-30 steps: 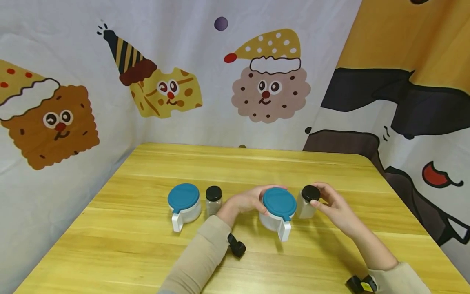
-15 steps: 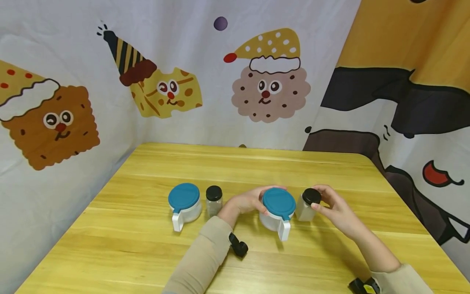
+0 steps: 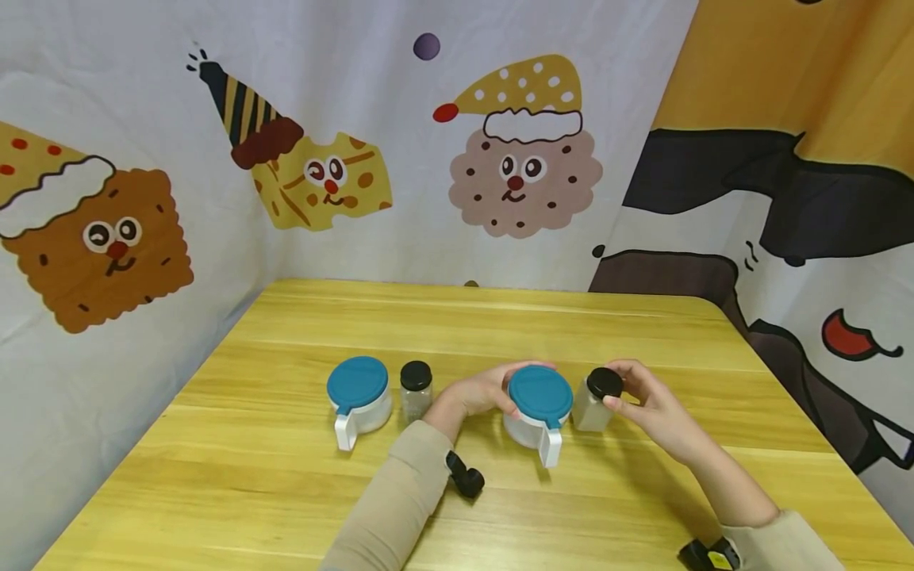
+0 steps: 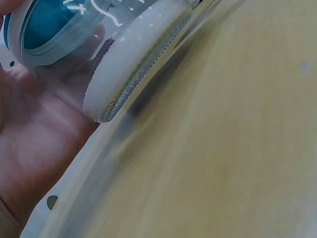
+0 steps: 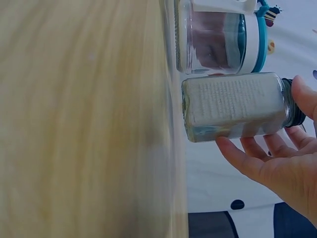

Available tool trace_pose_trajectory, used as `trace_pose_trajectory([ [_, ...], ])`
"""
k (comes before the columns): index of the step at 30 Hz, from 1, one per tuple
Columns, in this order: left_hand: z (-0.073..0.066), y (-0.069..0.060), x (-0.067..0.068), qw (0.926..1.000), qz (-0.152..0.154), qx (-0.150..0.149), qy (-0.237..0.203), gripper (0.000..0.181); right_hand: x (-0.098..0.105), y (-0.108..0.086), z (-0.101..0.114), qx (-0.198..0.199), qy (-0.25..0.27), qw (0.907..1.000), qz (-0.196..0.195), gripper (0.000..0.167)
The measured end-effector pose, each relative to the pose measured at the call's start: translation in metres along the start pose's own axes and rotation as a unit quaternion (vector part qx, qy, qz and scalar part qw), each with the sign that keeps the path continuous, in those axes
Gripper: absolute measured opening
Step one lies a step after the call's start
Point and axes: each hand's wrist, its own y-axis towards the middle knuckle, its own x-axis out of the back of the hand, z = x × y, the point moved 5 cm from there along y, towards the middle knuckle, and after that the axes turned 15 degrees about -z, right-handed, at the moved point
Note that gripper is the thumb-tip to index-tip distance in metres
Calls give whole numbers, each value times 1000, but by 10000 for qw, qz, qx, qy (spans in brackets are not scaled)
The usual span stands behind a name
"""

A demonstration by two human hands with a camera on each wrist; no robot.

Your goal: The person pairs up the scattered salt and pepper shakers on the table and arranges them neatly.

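In the head view, my left hand [image 3: 478, 394] grips a clear seasoning jar with a blue lid [image 3: 539, 394] and a white handle turned toward me. White grains lie in the bottom of this seasoning jar [image 4: 133, 62] in the left wrist view. Just to its right, my right hand [image 3: 653, 410] holds a square glass spice bottle [image 3: 592, 412] by its black cap, thumb in front and fingers behind. Pale contents fill much of the spice bottle [image 5: 233, 105] in the right wrist view. Whether its base touches the table cannot be told.
A second blue-lidded seasoning jar [image 3: 359, 394] stands at the left on the wooden table [image 3: 236, 476]. Beside it is another black-capped spice bottle [image 3: 416, 388], close to my left forearm. A printed cloth [image 3: 421, 238] hangs behind the table.
My right hand has brought the spice bottle slightly nearer to me. The seasoning jar in my left hand has shifted very slightly left. The jar and bottle at the left have stayed put.
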Motion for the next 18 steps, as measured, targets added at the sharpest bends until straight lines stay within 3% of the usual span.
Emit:
trace_pose_trajectory([
  [18, 7, 2, 6, 9998, -177, 84, 89, 109, 0, -1, -4, -141, -71, 9998, 127, 38],
])
